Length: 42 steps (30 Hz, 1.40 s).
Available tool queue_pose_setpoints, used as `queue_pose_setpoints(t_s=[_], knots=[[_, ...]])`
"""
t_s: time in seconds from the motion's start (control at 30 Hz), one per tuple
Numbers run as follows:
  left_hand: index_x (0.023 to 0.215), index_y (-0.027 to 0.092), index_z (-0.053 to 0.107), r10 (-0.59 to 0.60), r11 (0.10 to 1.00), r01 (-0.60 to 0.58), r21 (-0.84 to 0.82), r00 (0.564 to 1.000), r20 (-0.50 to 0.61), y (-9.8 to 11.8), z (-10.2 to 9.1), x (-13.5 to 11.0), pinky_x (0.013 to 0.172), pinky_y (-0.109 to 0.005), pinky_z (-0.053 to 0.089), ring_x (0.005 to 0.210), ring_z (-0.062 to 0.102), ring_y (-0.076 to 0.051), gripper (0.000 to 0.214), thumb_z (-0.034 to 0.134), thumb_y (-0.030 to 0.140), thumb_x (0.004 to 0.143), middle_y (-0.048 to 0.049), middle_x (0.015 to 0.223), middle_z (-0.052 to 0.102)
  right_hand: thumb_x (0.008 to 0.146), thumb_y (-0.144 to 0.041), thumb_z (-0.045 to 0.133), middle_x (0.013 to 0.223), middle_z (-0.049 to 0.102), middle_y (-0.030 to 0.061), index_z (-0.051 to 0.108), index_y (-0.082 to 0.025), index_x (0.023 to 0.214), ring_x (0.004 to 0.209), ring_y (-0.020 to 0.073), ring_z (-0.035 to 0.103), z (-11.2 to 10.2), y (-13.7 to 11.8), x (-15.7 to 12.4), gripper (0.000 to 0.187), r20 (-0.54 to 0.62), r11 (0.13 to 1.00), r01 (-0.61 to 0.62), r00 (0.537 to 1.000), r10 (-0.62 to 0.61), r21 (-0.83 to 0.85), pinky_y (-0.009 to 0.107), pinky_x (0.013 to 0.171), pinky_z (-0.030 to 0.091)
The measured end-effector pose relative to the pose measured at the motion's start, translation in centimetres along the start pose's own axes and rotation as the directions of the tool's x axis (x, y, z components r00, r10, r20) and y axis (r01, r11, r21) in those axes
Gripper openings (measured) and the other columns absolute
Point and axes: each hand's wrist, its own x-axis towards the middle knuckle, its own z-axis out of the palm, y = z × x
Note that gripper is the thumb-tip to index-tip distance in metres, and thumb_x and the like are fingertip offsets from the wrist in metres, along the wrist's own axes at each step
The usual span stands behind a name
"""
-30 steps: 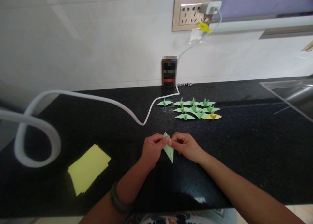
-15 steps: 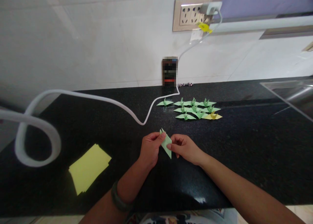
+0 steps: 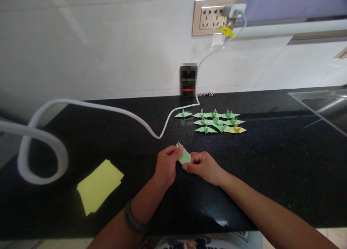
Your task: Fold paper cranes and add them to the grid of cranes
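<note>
Between my hands is a small piece of folded light green origami paper (image 3: 185, 157), held just above the dark counter. My left hand (image 3: 167, 165) pinches its upper left side, thumb on top, with two narrow points sticking up past the thumb. On the lower right edge, my right hand (image 3: 203, 166) grips the paper between thumb and fingers. Part of the paper's lower tip is hidden by the right thumb. Beyond my hands stand several green paper cranes (image 3: 206, 130) in close rows, with one yellow paper crane (image 3: 236, 129) at their right end.
A stack of yellow paper sheets (image 3: 99, 187) lies left of my hands. A white cable (image 3: 124, 114) loops across the counter (image 3: 135, 144) to a pixelated upright device (image 3: 188, 79) against the wall. A metal sink (image 3: 325, 106) is at the right.
My right hand has moved slightly down and left, and its thumb now covers the paper's lower tip. That long lower point no longer shows; the paper looks shorter.
</note>
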Motion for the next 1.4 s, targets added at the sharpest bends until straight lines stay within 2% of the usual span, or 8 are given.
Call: queue_pose_setpoints(t_s=[0.2, 0.4, 0.7, 0.83, 0.97, 1.13, 1.27, 1.4], knots=[[0.061, 0.011, 0.060, -0.069, 0.986, 0.060, -0.154, 0.996, -0.054, 0.4, 0.0, 0.3, 0.053, -0.021, 0.039, 0.053, 0.050, -0.008, 0.016, 0.066, 0.026, 0.061, 0.0003, 0.057, 0.056, 0.068, -0.037, 0.057, 0.050, 0.034, -0.0055, 0.039, -0.016, 0.053, 0.046, 0.0051, 0.028, -0.1, 0.3, 0.1, 0.032, 0.017, 0.999, -0.035, 0.999, 0.035, -0.023, 0.019, 0.041, 0.022], [0.064, 0.011, 0.060, -0.060, 0.977, 0.042, -0.208, 0.995, -0.082, 0.2, -0.2, 0.6, 0.055, -0.023, 0.042, 0.056, 0.053, -0.009, 0.019, 0.066, 0.028, 0.061, -0.0011, 0.062, 0.058, 0.078, -0.039, 0.046, 0.050, 0.035, -0.0050, 0.046, -0.015, 0.059, 0.046, 0.0061, 0.030, -0.5, 0.1, 0.1, 0.030, -0.073, 0.976, 0.042, 0.996, -0.058, -0.212, 0.018, 0.041, 0.023], [0.069, 0.013, 0.061, -0.044, 0.997, 0.044, 0.066, 0.999, -0.005, -0.3, -0.7, 0.6, 0.049, -0.020, 0.038, 0.049, 0.047, -0.006, 0.021, 0.065, 0.032, 0.061, 0.0008, 0.058, 0.057, 0.080, -0.035, 0.044, 0.056, 0.040, -0.0019, 0.042, -0.017, 0.052, 0.052, 0.0087, 0.039, -0.6, 0.1, 0.2, 0.033, -0.164, 0.875, 0.191, 0.943, -0.289, -0.444, 0.022, 0.049, 0.031], [0.064, 0.012, 0.061, 0.033, 0.982, -0.032, 0.186, 0.999, -0.001, -0.4, -0.8, 0.5, 0.047, -0.020, 0.036, 0.046, 0.045, -0.007, 0.021, 0.062, 0.033, 0.064, 0.0016, 0.050, 0.054, 0.077, -0.037, 0.048, 0.058, 0.044, -0.0015, 0.049, -0.017, 0.061, 0.053, 0.0091, 0.041, -0.8, 0.1, 0.2, 0.026, -0.228, 0.924, 0.145, 0.945, -0.235, -0.353, 0.022, 0.048, 0.032], [0.065, 0.012, 0.063, 0.071, 0.970, -0.073, 0.232, 0.997, 0.014, -0.4, -0.6, 0.3, 0.050, -0.020, 0.038, 0.048, 0.048, -0.007, 0.018, 0.061, 0.030, 0.066, 0.0009, 0.051, 0.056, 0.078, -0.036, 0.047, 0.060, 0.047, -0.0018, 0.052, -0.017, 0.073, 0.052, 0.0091, 0.041, -0.6, 0.2, 0.3, 0.020, -0.193, 0.972, 0.131, 0.966, -0.169, -0.196, 0.021, 0.047, 0.033], [0.075, 0.013, 0.064, -0.013, 0.984, 0.008, 0.178, 1.000, 0.026, -0.3, 0.0, 0.0, 0.058, -0.022, 0.044, 0.059, 0.056, -0.010, 0.018, 0.063, 0.028, 0.065, -0.0027, 0.068, 0.064, 0.075, -0.027, 0.052, 0.069, 0.051, 0.0007, 0.052, -0.019, 0.087, 0.059, 0.0110, 0.046, -0.5, 0.4, 0.2, 0.015, -0.356, 0.926, 0.202, 0.880, -0.314, -0.318, 0.023, 0.053, 0.038], [0.083, 0.013, 0.062, -0.035, 0.981, 0.022, 0.191, 0.997, 0.068, -0.1, 0.1, -0.3, 0.057, -0.022, 0.045, 0.061, 0.058, -0.012, 0.025, 0.064, 0.028, 0.064, -0.0039, 0.070, 0.065, 0.077, -0.020, 0.050, 0.074, 0.052, 0.0030, 0.058, -0.020, 0.082, 0.068, 0.0131, 0.050, -0.8, 0.1, 0.0, 0.009, -0.293, 0.826, 0.310, 0.828, -0.478, -0.471, 0.025, 0.059, 0.041], [0.078, 0.011, 0.064, 0.022, 0.949, -0.051, 0.312, 0.995, 0.095, -0.1, -0.1, -0.3, 0.057, -0.023, 0.045, 0.060, 0.057, -0.013, 0.024, 0.061, 0.031, 0.066, -0.0045, 0.065, 0.064, 0.076, -0.018, 0.050, 0.079, 0.052, 0.0044, 0.059, -0.020, 0.086, 0.072, 0.0139, 0.050, -1.2, 0.1, 0.0, 0.013, -0.249, 0.766, 0.345, 0.805, -0.539, -0.542, 0.026, 0.061, 0.042]])
